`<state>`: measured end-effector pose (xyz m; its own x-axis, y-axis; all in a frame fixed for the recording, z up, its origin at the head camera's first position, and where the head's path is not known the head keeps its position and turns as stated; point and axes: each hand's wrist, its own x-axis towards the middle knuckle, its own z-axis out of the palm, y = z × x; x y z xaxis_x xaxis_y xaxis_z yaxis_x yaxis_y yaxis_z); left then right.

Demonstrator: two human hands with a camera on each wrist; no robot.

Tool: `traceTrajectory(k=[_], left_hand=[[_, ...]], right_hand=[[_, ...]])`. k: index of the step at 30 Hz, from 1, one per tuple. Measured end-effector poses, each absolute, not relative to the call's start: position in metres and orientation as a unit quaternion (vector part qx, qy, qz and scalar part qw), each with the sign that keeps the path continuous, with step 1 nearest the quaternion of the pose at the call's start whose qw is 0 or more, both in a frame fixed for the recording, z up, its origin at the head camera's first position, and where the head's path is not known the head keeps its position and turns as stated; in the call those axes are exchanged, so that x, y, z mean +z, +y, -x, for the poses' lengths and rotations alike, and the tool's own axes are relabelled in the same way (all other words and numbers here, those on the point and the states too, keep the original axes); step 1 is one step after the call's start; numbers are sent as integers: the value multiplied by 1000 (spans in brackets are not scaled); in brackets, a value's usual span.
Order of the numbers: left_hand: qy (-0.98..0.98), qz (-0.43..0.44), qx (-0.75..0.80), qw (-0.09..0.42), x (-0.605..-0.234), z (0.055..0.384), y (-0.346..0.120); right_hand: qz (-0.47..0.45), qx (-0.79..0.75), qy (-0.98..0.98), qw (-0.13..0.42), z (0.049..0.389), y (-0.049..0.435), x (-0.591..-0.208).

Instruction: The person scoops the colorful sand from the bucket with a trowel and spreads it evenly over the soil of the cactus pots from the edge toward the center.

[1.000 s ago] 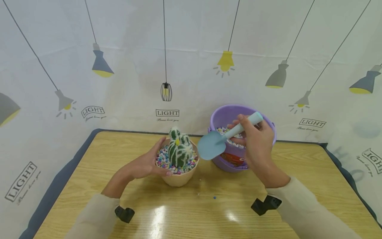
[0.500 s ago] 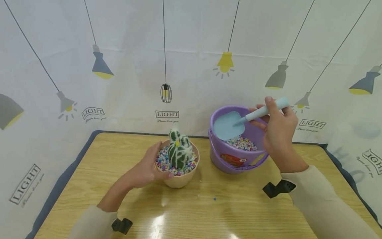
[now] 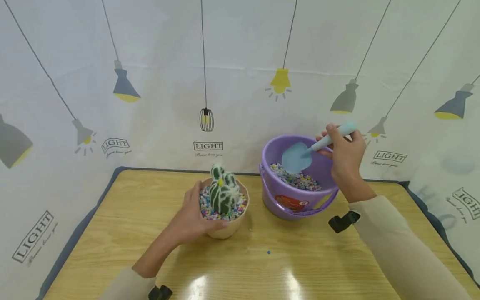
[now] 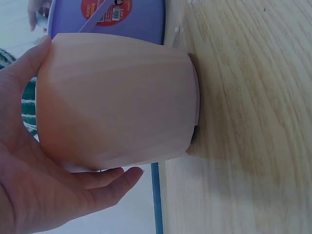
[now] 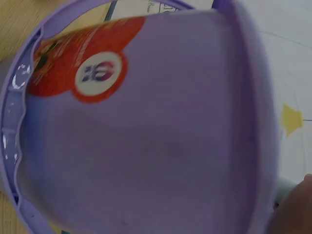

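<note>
My left hand [image 3: 191, 221] holds the side of a beige flower pot [image 3: 225, 230], thumb across its front and fingers round the far side. Colourful pebbles [image 3: 240, 210] fill the pot around a green and white cactus [image 3: 224, 196]. In the left wrist view the pot [image 4: 117, 102] stands upright on the table. My right hand [image 3: 348, 156] grips the handle of a light blue toy shovel [image 3: 296, 157]. Its blade is inside the purple bucket [image 3: 271, 187], with the tip at the pebbles [image 3: 300, 181] there. The bucket wall [image 5: 161, 136] hides the blade in the right wrist view.
The wooden table [image 3: 300, 258] ends at a patterned cloth backdrop [image 3: 243, 100] just behind the bucket. The bucket's handle [image 3: 300, 214] hangs down in front. A blue pebble [image 3: 268, 252] and a few pale specks lie in front of the pot.
My right hand has carried the shovel from beside the pot rightward over the bucket, and its blade has dipped inside. My left hand keeps hold of the pot, its thumb slightly further across the front.
</note>
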<state>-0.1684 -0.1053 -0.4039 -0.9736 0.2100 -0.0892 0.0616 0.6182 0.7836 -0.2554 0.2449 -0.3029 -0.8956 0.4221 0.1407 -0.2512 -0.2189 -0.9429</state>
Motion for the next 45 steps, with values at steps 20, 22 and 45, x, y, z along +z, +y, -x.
traceTrajectory(k=[20, 22, 45], left_hand=[[872, -117, 460, 123, -400, 189, -112], [870, -114, 462, 127, -399, 189, -112], [899, -53, 431, 64, -403, 179, -94]], right_hand=[[103, 686, -704, 151, 273, 249, -327], [101, 680, -712, 143, 272, 249, -327], [19, 527, -844, 98, 274, 247, -331]])
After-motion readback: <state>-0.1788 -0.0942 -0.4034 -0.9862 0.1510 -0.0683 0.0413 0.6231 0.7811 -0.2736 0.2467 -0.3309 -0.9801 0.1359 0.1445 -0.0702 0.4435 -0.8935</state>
